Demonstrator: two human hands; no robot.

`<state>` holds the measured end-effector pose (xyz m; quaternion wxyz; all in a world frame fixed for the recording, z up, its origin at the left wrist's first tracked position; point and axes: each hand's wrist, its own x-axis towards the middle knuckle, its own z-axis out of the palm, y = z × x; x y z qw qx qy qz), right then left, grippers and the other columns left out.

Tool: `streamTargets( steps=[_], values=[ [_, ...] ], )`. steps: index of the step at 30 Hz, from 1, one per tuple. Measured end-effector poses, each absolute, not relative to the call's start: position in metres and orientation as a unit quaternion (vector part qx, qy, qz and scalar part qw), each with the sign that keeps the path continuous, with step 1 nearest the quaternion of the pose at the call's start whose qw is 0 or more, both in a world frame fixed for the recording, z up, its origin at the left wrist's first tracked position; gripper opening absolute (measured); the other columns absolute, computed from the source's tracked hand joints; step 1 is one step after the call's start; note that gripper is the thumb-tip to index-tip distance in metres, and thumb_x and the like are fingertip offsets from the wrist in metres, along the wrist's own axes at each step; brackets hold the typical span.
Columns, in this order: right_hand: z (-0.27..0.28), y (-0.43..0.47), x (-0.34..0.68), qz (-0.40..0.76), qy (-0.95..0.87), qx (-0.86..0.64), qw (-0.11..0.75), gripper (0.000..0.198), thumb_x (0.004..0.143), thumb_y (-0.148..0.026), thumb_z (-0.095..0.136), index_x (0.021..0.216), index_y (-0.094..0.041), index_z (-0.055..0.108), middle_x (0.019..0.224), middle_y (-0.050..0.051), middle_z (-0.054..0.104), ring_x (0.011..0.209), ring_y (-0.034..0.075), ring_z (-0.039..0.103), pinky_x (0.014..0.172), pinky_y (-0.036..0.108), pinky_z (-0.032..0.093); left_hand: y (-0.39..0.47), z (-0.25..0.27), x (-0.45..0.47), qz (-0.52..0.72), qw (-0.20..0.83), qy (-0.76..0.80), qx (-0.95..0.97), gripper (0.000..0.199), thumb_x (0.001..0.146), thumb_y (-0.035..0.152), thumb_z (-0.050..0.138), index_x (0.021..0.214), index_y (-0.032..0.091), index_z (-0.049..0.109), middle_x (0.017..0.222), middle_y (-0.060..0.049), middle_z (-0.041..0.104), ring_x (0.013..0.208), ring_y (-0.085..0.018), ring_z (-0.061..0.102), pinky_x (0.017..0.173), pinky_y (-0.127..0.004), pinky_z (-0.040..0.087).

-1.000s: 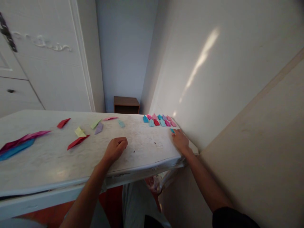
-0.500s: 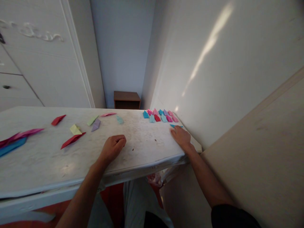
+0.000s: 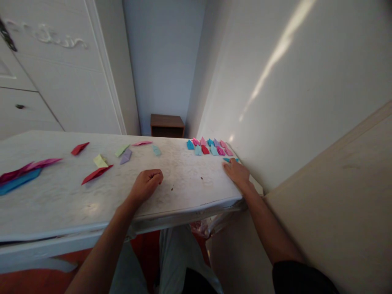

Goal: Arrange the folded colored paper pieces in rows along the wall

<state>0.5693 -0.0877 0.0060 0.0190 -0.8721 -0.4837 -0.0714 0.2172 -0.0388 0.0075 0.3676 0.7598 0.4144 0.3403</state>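
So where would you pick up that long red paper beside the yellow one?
Probably by the middle of the red paper, pinched across its narrow width, with the left hand coming from the near side. It lies slantwise, long and slim with pointed ends that look flimsier, and the yellow paper crowds its far side.

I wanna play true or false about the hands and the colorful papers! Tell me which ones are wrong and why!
1. The right hand is touching a blue folded paper. True.
2. The left hand is spread out flat. False: the left hand is curled in a fist.
3. The yellow folded paper is to the left of the left hand. True.
4. The brown shelf stands on the white table. False: the brown shelf is beyond the table's far edge.
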Motion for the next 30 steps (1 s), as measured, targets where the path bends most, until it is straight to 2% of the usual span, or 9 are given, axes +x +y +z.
streamTargets(
  steps=[3, 5, 8, 10, 15, 21, 30],
  values=[
    [0.004, -0.087, 0.571, -0.080, -0.487, -0.870, 0.031, 0.047, 0.095, -0.050, 0.035, 0.123, -0.017, 0.054, 0.109, 0.013, 0.069, 0.098, 0.028, 0.065, 0.082, 0.037, 0.048, -0.039, 0.008, 0.218, 0.341, 0.373, 0.416, 0.756, 0.021, 0.065, 0.034, 0.038, 0.050, 0.020, 0.042, 0.047, 0.002, 0.038, 0.051, -0.013, 0.037, 0.050, -0.025, 0.028],
    [0.003, -0.089, 0.571, -0.092, -0.495, -0.862, 0.052, 0.044, 0.095, -0.045, 0.037, 0.124, -0.018, 0.053, 0.119, 0.012, 0.065, 0.099, 0.026, 0.065, 0.084, 0.036, 0.047, -0.040, 0.009, 0.218, 0.339, 0.379, 0.419, 0.752, 0.021, 0.064, 0.035, 0.038, 0.049, 0.020, 0.042, 0.046, 0.002, 0.037, 0.050, -0.013, 0.036, 0.048, -0.024, 0.027],
    [0.001, -0.093, 0.569, -0.109, -0.506, -0.852, 0.082, 0.041, 0.094, -0.037, 0.041, 0.129, -0.020, 0.051, 0.142, 0.010, 0.049, 0.105, 0.024, 0.062, 0.088, 0.034, 0.046, -0.041, 0.009, 0.218, 0.339, 0.387, 0.424, 0.745, 0.021, 0.063, 0.035, 0.038, 0.049, 0.020, 0.042, 0.046, 0.003, 0.037, 0.050, -0.012, 0.036, 0.047, -0.024, 0.027],
    [0.000, -0.096, 0.567, -0.115, -0.511, -0.848, 0.086, 0.044, 0.093, -0.035, 0.042, 0.134, -0.021, 0.047, 0.148, 0.009, 0.042, 0.108, 0.024, 0.060, 0.090, 0.034, 0.046, -0.041, 0.009, 0.218, 0.339, 0.390, 0.427, 0.742, 0.020, 0.064, 0.035, 0.039, 0.050, 0.020, 0.042, 0.045, 0.003, 0.037, 0.050, -0.012, 0.036, 0.047, -0.024, 0.027],
    [-0.001, -0.095, 0.563, -0.123, -0.513, -0.848, 0.043, 0.051, 0.095, -0.037, 0.035, 0.143, -0.019, 0.038, 0.149, 0.014, 0.038, 0.102, 0.026, 0.063, 0.084, 0.038, 0.049, -0.041, 0.007, 0.218, 0.343, 0.393, 0.427, 0.739, 0.019, 0.065, 0.033, 0.039, 0.051, 0.020, 0.043, 0.044, 0.003, 0.037, 0.049, -0.012, 0.037, 0.046, -0.023, 0.027],
    [0.002, -0.088, 0.562, -0.111, -0.499, -0.859, 0.001, 0.047, 0.097, -0.037, 0.029, 0.130, -0.018, 0.055, 0.145, 0.017, 0.042, 0.098, 0.026, 0.066, 0.082, 0.039, 0.050, -0.042, 0.007, 0.218, 0.342, 0.384, 0.431, 0.741, 0.019, 0.065, 0.033, 0.039, 0.052, 0.020, 0.044, 0.045, 0.003, 0.038, 0.049, -0.012, 0.037, 0.046, -0.023, 0.028],
    [0.001, -0.091, 0.559, -0.128, -0.499, -0.857, 0.012, 0.047, 0.097, -0.038, 0.029, 0.133, -0.018, 0.051, 0.144, 0.017, 0.042, 0.096, 0.026, 0.066, 0.079, 0.040, 0.051, -0.043, 0.007, 0.218, 0.349, 0.387, 0.429, 0.738, 0.019, 0.066, 0.033, 0.040, 0.052, 0.020, 0.043, 0.046, 0.004, 0.038, 0.048, -0.012, 0.037, 0.046, -0.023, 0.027]
  ],
)
